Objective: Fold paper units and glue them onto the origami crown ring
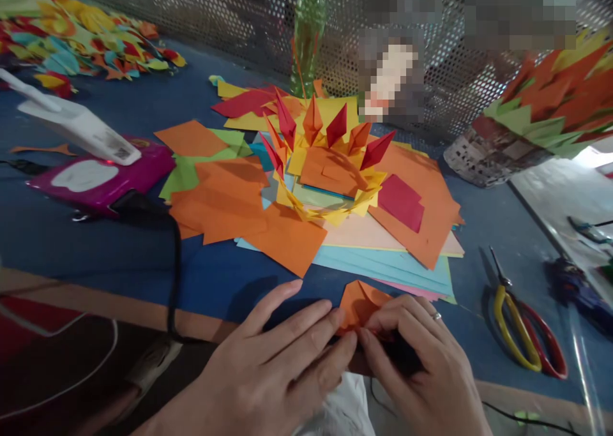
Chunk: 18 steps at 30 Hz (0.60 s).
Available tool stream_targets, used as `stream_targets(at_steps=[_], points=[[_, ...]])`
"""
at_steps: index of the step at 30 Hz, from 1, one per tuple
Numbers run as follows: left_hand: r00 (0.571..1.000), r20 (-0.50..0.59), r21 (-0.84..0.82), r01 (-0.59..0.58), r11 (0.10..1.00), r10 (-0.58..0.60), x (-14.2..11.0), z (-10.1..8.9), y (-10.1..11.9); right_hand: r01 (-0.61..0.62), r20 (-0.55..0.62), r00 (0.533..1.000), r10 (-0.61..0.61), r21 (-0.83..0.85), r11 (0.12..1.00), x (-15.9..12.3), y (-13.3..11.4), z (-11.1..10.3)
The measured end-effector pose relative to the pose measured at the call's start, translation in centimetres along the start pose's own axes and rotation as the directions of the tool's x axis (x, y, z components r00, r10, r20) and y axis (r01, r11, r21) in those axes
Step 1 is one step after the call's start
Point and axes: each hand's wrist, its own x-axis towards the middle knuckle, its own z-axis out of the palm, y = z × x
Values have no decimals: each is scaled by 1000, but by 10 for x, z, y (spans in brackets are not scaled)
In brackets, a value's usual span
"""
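Note:
My left hand [282, 359] and my right hand [416, 353] meet at the near edge of the blue table [96, 244]. Both pinch a small folded orange paper piece [359, 302], fingertips pressed on its lower edge; part of it is hidden under my fingers. A ring shows on my right hand. Just beyond lies a spread pile of coloured paper squares [268, 212], mostly orange. On that pile stands a ring of folded yellow, orange and red paper points [330, 161].
Yellow and red handled scissors [522, 327] lie to the right. A pink box [100, 177] with a white device [71, 123] and black cable sits at left. A green bottle [309, 34], a woven basket of paper pieces [527, 129] and more folded pieces [71, 34] stand behind.

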Motion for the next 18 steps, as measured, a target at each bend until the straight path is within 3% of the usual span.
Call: stream_targets(at_steps=[7,14,18], points=[[999,9,43,51,998,-51,2,5,3,-3,19,1000,4,-14,1000,2,-1,0],[993,-119,22,12,1000,-9,-3,14,0,-6,34,999,6,-16,1000,1,1,-1],[996,-62,-3,70,998,-70,-1,9,3,-6,47,999,7,-23,1000,0,1,-1]])
